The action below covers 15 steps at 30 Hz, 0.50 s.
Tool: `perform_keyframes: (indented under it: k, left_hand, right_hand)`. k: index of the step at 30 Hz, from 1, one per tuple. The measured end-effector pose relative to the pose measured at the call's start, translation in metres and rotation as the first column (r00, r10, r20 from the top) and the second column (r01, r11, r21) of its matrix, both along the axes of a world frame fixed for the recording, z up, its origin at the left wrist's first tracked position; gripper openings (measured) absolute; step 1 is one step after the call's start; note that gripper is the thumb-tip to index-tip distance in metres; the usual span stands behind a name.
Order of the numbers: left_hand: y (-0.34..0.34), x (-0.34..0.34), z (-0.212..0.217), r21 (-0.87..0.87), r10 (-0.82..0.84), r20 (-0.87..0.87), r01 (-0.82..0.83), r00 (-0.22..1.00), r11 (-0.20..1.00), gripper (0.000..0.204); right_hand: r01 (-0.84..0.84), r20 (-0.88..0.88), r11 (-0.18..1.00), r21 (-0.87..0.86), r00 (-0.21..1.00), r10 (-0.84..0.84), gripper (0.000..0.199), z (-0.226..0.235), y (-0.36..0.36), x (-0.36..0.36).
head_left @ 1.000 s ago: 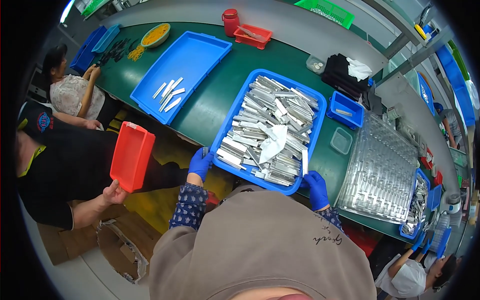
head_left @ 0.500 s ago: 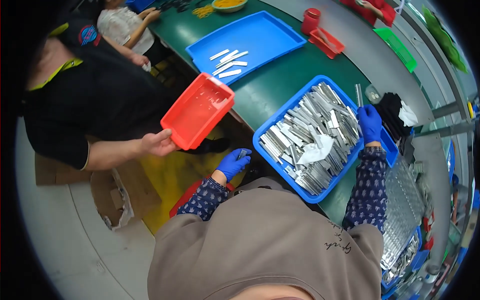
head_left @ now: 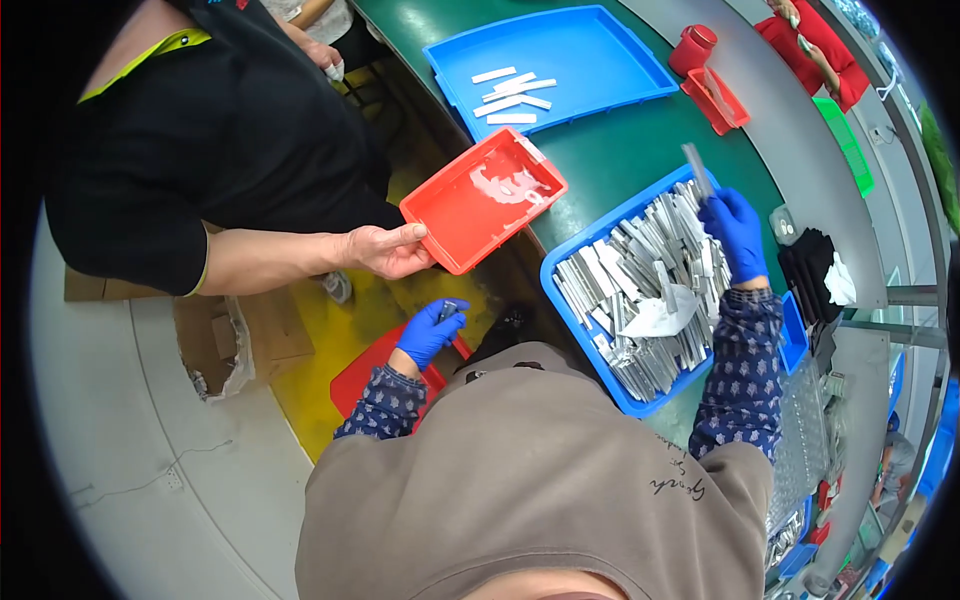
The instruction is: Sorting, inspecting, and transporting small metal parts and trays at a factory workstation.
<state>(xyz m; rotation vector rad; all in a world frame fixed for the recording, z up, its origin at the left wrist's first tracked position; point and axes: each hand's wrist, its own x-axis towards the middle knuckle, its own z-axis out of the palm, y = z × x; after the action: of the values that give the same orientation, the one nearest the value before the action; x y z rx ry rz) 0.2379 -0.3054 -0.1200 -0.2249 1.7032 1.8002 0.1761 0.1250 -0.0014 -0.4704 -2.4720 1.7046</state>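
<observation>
By yellow floor (head_left: 300,380), a green surface (head_left: 600,172) is bearing a tray (head_left: 640,408); at its right, the right grip (head_left: 735,232) is clasping a jutting strip (head_left: 697,168); leftward, the left grip (head_left: 432,335), a piece (head_left: 449,311).

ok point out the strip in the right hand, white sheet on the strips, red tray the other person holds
Strip (head_left: 698,171): head view, middle of its exposed length
White sheet (head_left: 660,317): head view, middle of its surface
Red tray (head_left: 456,210): head view, its inner floor
</observation>
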Motion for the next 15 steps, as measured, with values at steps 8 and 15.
perform_keyframes:
  k: [8,15]
  left_hand:
    - [0.015,-0.012,0.008,0.032,0.090,-0.041,-0.088,0.995,0.996,0.027]
    - [0.036,-0.028,0.007,0.146,0.189,0.033,-0.192,0.981,0.971,0.039]
  right_hand:
    - [-0.258,0.035,0.927,0.271,0.965,0.259,0.018,-0.008,-0.075,-0.019]
    - [-0.253,0.013,0.917,0.309,0.965,0.262,0.018,-0.023,-0.079,-0.031]
